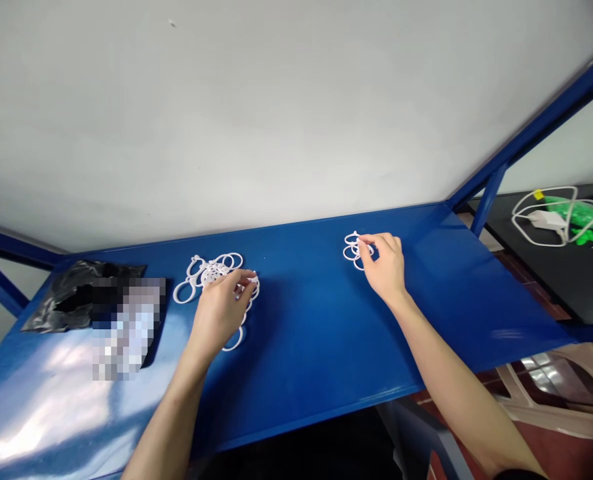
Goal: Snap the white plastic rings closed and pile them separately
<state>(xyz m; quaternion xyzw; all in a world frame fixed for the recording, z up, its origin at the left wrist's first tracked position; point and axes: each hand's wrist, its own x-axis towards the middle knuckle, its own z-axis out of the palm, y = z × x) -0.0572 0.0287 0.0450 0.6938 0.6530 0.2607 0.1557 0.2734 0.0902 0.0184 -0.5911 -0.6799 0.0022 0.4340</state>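
Two bare hands are seen over a glossy blue metal tabletop (316,347), well apart. A small cluster of white plastic rings (351,252) near the far edge is pinched by the half-closed right hand (387,268). A larger heap of white plastic rings (211,272) is touched by the curled left hand (220,312); whether any ring is gripped cannot be told.

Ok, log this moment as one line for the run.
left hand: on large white ring pile | right hand: touching small ring cluster | surface: blue table | far left: black bag
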